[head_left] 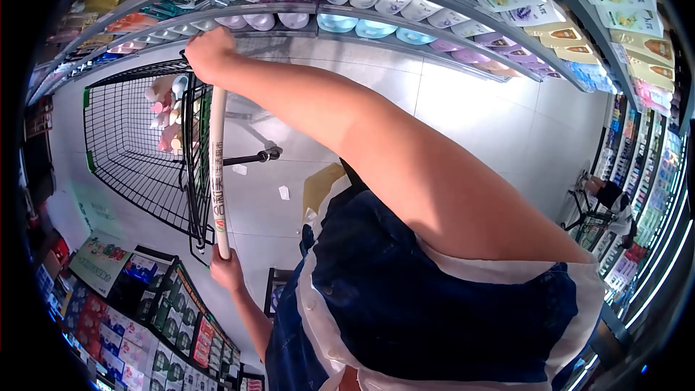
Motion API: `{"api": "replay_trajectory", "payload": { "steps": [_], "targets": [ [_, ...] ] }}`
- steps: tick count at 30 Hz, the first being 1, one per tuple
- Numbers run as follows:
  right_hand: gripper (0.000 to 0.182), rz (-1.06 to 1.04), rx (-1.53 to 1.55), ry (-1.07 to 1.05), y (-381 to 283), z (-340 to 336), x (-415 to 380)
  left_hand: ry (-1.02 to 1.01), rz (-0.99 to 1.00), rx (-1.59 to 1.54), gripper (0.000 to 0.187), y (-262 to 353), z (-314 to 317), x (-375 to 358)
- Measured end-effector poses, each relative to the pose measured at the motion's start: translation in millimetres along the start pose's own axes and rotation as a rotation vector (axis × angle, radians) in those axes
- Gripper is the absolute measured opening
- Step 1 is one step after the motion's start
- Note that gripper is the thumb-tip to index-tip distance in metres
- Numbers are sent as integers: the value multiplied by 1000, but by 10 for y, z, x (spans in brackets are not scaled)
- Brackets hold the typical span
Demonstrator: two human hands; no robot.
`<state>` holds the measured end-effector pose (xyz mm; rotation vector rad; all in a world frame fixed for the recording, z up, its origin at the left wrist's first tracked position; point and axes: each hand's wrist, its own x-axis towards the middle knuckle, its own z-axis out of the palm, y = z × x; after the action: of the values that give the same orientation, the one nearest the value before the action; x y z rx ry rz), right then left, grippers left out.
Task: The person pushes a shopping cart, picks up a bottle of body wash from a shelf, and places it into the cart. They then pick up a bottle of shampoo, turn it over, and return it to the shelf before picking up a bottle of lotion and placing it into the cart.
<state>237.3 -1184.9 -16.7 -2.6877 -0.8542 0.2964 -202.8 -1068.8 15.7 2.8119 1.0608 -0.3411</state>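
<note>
A shopping cart (pixel 134 163) of black wire with green corner pieces stands on the left side of the view. Its pale handle (pixel 218 166) carries printed lettering and runs up and down the picture. My right hand (pixel 211 56) is closed round the upper end of the handle, with that arm stretched across the view. Round the lower end is my left hand (pixel 226 269), its fingers partly hidden. Inside the basket, several bottles (pixel 168 112) in pink, white and pale yellow lie together at the far end.
Shelves of bottles (pixel 423 9) curve along the top. A stacked box display (pixel 156 304) stands at lower left, near the cart. At the right, another person (pixel 612 199) is beside a second cart (pixel 588 219). Small paper scraps (pixel 284 192) lie on the tiled floor.
</note>
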Motion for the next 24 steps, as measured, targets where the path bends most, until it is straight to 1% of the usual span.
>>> {"api": "replay_trajectory", "payload": {
  "steps": [2, 5, 10, 13, 16, 19, 24],
  "targets": [
    [18, -41, 5, -8, 18, -82, -26, 9, 0, 11, 16, 18, -10, 14],
    [19, -40, 22, -18, 15, -68, 6, 22, -11, 29, 15, 14, 11, 17],
    [18, -2, 25, 53, -1, 34, 62, 48, -24, 52, 14, 31, 13, 48],
    [19, -24, 36, 51, 2, 60, 61, 73, -12, 61, 13, -9, 58, 58],
    [19, -32, 28, 6, 2, 24, 45, 76, -23, 67, 13, -27, 64, 65],
    [19, -10, 34, 26, -16, 2, 21, 85, -41, 50, 13, -9, 67, 66],
    [16, -34, 37, 6, 7, -23, -1, 93, -32, 62, 13, -22, 83, 62]
  ]
}}
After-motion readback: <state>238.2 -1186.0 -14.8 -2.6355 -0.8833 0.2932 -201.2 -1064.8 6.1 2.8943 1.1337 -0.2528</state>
